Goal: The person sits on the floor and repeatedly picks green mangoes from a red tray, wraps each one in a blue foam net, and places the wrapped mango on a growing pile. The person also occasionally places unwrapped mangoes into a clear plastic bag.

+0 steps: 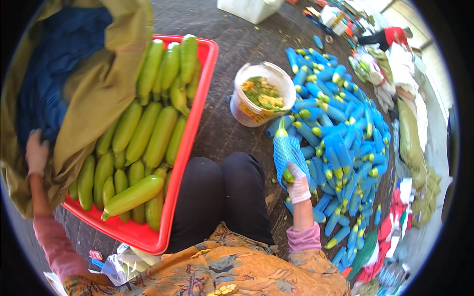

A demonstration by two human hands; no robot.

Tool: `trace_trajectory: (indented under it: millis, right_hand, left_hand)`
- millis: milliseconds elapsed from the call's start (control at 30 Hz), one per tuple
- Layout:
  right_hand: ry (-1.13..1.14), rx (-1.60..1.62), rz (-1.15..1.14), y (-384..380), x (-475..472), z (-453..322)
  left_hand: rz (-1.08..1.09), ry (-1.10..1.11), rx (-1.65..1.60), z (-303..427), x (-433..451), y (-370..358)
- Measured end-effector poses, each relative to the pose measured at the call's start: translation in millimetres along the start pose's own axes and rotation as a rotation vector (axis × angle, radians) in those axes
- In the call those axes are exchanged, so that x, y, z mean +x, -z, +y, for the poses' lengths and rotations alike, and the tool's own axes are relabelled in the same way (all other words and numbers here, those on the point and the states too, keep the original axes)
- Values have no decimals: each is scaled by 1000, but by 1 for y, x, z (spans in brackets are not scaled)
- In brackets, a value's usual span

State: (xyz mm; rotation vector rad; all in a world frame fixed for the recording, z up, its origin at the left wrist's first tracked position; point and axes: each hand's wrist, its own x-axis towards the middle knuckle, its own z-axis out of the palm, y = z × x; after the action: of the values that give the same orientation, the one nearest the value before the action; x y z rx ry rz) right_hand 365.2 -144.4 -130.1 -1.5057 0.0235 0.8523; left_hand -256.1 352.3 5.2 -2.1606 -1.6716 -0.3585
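Observation:
My right hand [299, 183], in a pale glove, grips the lower end of a green zucchini in a blue foam-net sleeve [290, 150]. Its stem end pokes out at the top, above the pile of sleeved zucchini [337, 122]. On the far left my gloved left hand [37, 152] reaches into an open olive cloth sack [92, 96], against the blue netting [55, 55] inside. Whether its fingers have closed on any netting is unclear. Bare zucchini [142, 131] lie in a red plastic tray [200, 107] partly under the sack; one [133, 197] rests slantwise on top.
A white bucket [246, 111] of green and yellow plant scraps stands between tray and pile. Farther off is a white box [248, 9]. A person in red [394, 36] bends over white bags at upper right. Sacks and cloths [411, 144] line the right side.

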Motion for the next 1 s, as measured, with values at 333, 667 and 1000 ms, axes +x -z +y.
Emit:
trace_trajectory:
  millis: [333, 667, 1000]
  right_hand:
    - [-96, 445, 362, 0, 102, -19]
    - [228, -35, -837, -116, -142, -11]
    - [570, -70, -1146, -178, -181, 15]
  left_hand:
    - [43, -328, -741, 236, -155, 123]
    - [-327, -293, -856, 379, -262, 158]
    - [-224, 445, -1855, 325, -300, 136]
